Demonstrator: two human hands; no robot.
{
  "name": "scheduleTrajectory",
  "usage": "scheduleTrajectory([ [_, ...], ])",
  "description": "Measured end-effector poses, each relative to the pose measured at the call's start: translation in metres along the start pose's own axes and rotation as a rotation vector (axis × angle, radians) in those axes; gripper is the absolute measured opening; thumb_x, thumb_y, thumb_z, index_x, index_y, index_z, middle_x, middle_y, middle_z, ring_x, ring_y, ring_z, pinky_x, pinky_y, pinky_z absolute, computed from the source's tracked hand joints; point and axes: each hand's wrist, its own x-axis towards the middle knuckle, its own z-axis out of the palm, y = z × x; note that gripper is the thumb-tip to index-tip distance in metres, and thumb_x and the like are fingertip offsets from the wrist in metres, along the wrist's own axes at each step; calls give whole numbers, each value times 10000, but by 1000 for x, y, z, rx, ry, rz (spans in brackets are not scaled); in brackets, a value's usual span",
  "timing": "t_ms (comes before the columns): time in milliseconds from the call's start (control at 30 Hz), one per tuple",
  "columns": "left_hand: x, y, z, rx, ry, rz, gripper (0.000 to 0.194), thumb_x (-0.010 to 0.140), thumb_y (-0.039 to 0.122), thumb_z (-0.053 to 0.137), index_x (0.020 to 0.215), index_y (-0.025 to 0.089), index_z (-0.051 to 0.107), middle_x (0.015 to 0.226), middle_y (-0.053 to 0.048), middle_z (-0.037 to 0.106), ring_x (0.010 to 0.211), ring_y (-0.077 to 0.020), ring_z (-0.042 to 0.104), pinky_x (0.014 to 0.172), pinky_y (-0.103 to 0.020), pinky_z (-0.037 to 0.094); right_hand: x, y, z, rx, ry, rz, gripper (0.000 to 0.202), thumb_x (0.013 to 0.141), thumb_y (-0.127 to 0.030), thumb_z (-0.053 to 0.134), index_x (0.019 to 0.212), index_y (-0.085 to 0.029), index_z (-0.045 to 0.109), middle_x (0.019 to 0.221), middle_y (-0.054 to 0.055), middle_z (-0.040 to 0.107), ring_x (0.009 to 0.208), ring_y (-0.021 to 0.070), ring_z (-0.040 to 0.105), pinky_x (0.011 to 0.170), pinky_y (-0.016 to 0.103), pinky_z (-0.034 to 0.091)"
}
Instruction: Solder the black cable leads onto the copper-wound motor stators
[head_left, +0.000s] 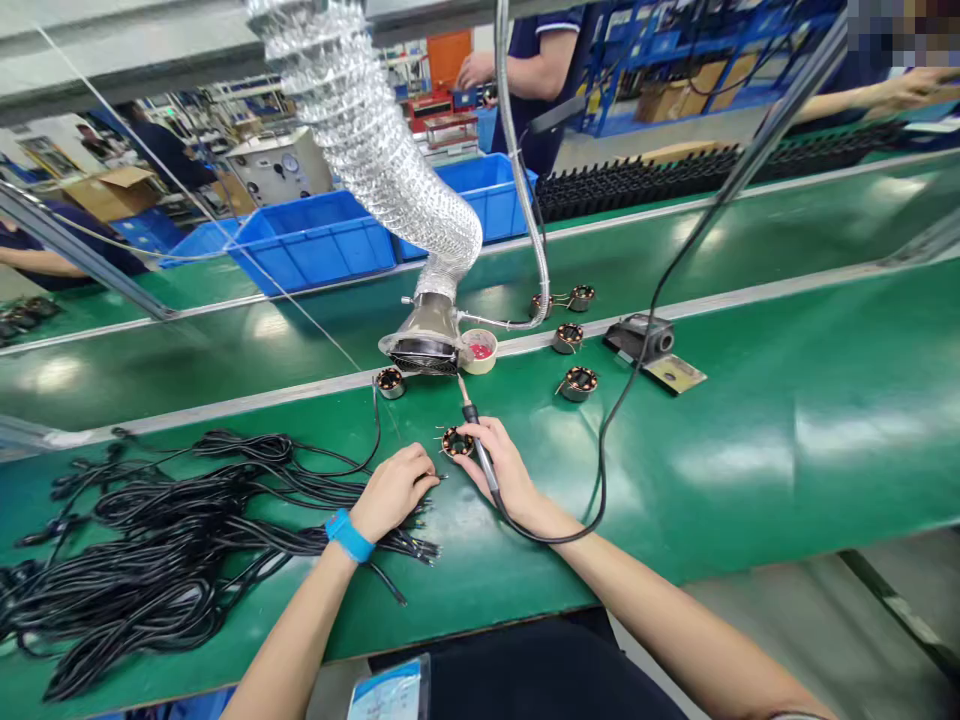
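Note:
My right hand [506, 470] is closed around a soldering iron [484, 462], its tip pointing away from me. The thumb and fingers of that same hand also hold a motor stator [456, 442], a ring with copper windings and thin wire ends. To its left, my left hand [394, 490] pinches a black cable [441, 477], whose end sticks out past the fingertips. A blue wristband [349, 536] is on the left wrist. Beside and beneath this hand lies a heap of black cables [165, 540] with stripped ends.
More stators [577, 384] stand at the right and one stator [390, 383] at the left. A foil duct [405, 180] ends above the bench [750, 450]. A tape roll [480, 352] and an iron stand [641, 340] sit behind my hands. Blue bins [315, 245] and co-workers are beyond.

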Motion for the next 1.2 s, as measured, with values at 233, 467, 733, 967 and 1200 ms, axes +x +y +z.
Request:
scheduleTrajectory([
  [233, -2, -9, -41, -411, 23, -179, 213, 887, 376, 599, 923, 173, 655, 775, -14, 622, 709, -153, 552, 671, -264, 438, 4, -4, 0, -49, -43, 20, 371, 871, -141, 589, 1213, -273, 529, 1080, 52, 524, 985, 201, 572, 901, 367, 504],
  [467, 14, -22, -46, -778, 169, -197, 204, 799, 331, 715, 736, 140, 683, 679, -5, 606, 649, -113, 520, 649, -230, 404, 11, -15, 15, -29, -42, -2, 365, 852, -143, 594, 1194, -250, 529, 1072, 50, 519, 933, 177, 581, 874, 341, 510],
  [733, 15, -31, -18, -991, 274, -298, 228, 734, 317, 781, 757, 147, 631, 657, 11, 623, 623, -98, 529, 625, -206, 402, 15, -16, 32, -90, 96, 102, 318, 852, -143, 615, 1149, -238, 553, 1071, 56, 528, 859, 166, 602, 814, 317, 522],
  [967, 12, -27, -20, -959, 275, -287, 224, 754, 329, 767, 812, 146, 652, 687, 12, 619, 652, -102, 543, 649, -210, 423, 11, -26, 34, -84, 138, 48, 342, 873, -169, 617, 1194, -254, 534, 1118, 77, 517, 965, 204, 598, 871, 369, 525],
  [1200, 8, -22, -24, -968, 202, -241, 228, 736, 312, 785, 815, 138, 661, 766, -7, 636, 700, -109, 556, 694, -225, 445, 18, -38, 48, 110, 152, -38, 316, 909, -113, 538, 1179, -276, 541, 1120, 50, 485, 920, 141, 607, 883, 315, 525],
])
